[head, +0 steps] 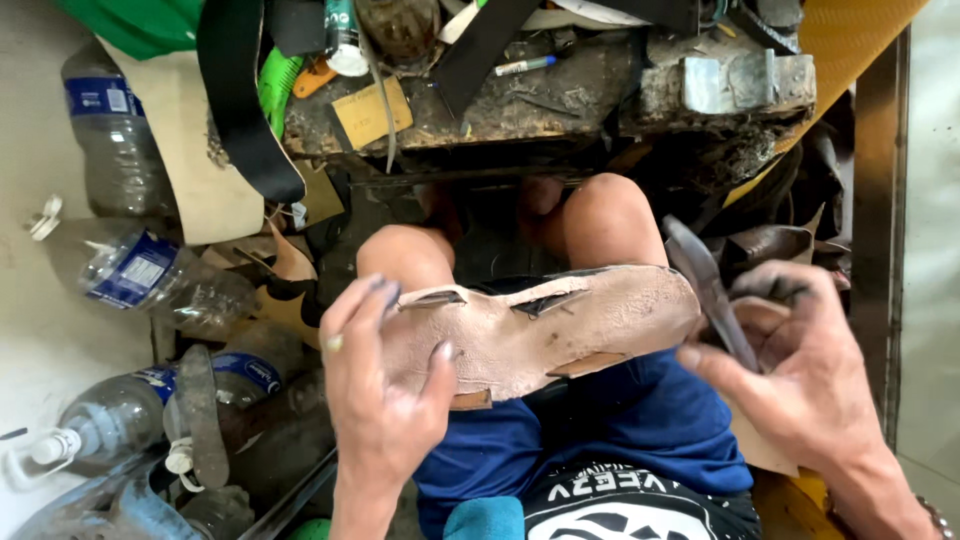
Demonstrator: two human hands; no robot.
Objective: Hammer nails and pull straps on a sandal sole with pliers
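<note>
My left hand (pixel 375 385) grips one end of a tan leather sandal sole (pixel 560 325), held sole-side up over my lap, with strap ends poking through its slits. My right hand (pixel 800 370) holds a dark, flat knife blade (pixel 705 285) between thumb and fingers, right beside the other end of the sole. A tan leather scrap (pixel 765 325) lies in that palm. Both hands are smeared with dark grime.
A cluttered, dirty workbench (pixel 560 95) stands ahead, with a metal block (pixel 730 82), a pen, black straps (pixel 240 100) and a tube. Several plastic bottles (pixel 150 275) lie at the left. My knees (pixel 600 215) and blue shorts (pixel 600 430) are below the sole.
</note>
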